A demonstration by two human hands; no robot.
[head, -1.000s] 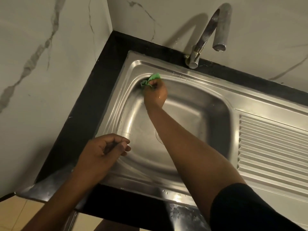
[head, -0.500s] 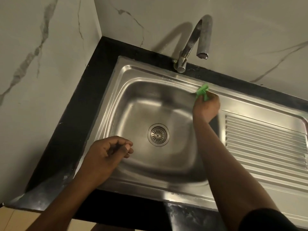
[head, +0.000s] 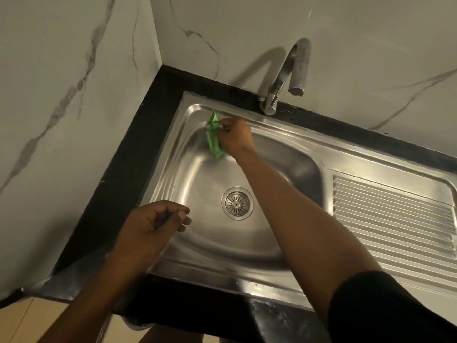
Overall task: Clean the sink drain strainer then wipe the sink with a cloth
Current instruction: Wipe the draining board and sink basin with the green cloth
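A stainless steel sink (head: 173, 154) is set into a black counter in a corner. Its round drain strainer (head: 237, 203) sits in the bowl's floor, uncovered. My right hand (head: 236, 137) reaches across the bowl to its far left corner and grips a small green cloth (head: 213, 136), pressed against the bowl's upper wall just below the rim. My left hand (head: 153, 225) hovers over the bowl's near left rim, fingers curled loosely with the thumb touching the fingertips; nothing shows in it.
A curved metal tap (head: 288, 78) rises from the back rim, spout over the bowl. A ribbed draining board (head: 393, 216) lies right of the bowl. Marble-patterned walls (head: 61, 120) close in the left and back. The black counter (head: 118, 174) borders the sink.
My right hand has swept the green cloth from the bowl's far right rim back to the far left corner. The left hand has stayed by the near left rim.
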